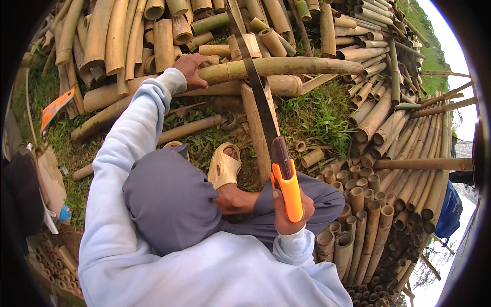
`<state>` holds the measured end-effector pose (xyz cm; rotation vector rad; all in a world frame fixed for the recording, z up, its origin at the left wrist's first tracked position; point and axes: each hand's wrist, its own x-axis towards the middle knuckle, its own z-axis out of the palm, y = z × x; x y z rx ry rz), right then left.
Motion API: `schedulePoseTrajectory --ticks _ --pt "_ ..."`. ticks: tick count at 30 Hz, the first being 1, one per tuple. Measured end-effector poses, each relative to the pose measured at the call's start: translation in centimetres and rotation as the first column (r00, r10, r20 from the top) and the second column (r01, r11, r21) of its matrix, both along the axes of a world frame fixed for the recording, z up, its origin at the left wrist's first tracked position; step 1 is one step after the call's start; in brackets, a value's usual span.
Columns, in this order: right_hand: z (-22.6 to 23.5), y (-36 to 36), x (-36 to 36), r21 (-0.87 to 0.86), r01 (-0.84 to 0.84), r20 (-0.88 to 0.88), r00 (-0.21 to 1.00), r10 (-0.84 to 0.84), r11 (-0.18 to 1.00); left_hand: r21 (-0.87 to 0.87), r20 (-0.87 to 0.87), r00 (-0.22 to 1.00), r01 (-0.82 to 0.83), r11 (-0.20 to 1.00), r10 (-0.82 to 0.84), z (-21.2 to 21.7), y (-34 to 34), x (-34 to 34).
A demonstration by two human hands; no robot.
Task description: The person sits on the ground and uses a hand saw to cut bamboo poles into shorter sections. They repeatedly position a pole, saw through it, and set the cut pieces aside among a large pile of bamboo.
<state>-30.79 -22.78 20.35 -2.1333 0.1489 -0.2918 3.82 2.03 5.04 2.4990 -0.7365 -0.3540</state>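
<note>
My left hand (192,70) is wrapped over a thick bamboo pole (307,66) that lies crosswise in front of me. In my right hand (295,211) is a handsaw (260,97) with an orange and dark handle and a long, toothed dark blade. The blade points away from me and passes across the pole, to the right of my left hand. Whether its teeth bite into the bamboo cannot be made out. Beneath the pole is a second bamboo pole (284,86), and a wooden post (255,128) slants toward me under the blade.
Cut bamboo pieces (163,46) are heaped beyond the pole. Stacked bamboo tubes (358,225) stand close on my right. An orange flat object (55,110) lies at the left on grass (322,123). My sandalled foot (225,165) is below the pole.
</note>
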Motion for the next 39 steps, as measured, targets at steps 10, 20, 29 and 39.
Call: schedulePoseTrajectory --ticks 10,20,29,39 --pt "-1.3 0.3 -0.3 0.041 0.044 -0.015 0.999 -0.043 0.998 0.195 0.639 0.764 -0.277 0.941 0.092 -4.9 -1.7 -6.1" --pt "-3.2 0.5 1.5 0.006 0.004 0.064 0.998 -0.004 1.000 0.093 0.038 0.994 -0.102 0.990 0.098 -0.8 -1.1 -2.5" --pt "-4.8 0.2 2.8 0.036 -0.031 0.003 1.000 0.031 0.999 0.178 0.306 0.951 -0.097 0.979 0.039 -2.9 -1.3 -3.8" --pt "-7.2 0.8 2.5 0.084 -0.013 -0.026 1.000 0.015 0.996 0.314 0.093 0.995 -0.061 0.947 0.034 -1.4 -1.7 -2.3"
